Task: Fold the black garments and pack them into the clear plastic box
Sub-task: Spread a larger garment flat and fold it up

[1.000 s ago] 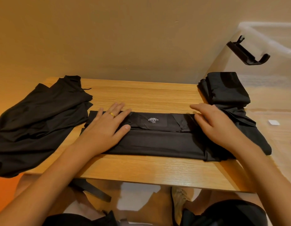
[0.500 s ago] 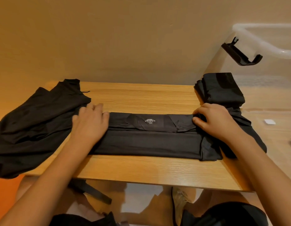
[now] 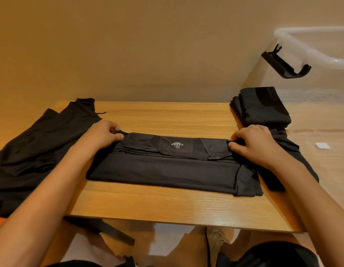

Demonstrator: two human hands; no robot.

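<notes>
L hand [image 3: 101,134] & R hand [image 3: 253,144] each pinched a far corner of the folded black garment [image 3: 167,168], which lay mid-desk [image 3: 167,205]; clear plastic box [image 3: 312,45] stood far right w/ folded stack [image 3: 263,106] beside

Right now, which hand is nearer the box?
Right. The right hand pinches the garment at its right end, near the box; the left hand pinches its left end, farther off.

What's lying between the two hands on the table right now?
In the head view, only the half-folded black garment spans from the left hand to the right hand, its white size label showing midway.
</notes>
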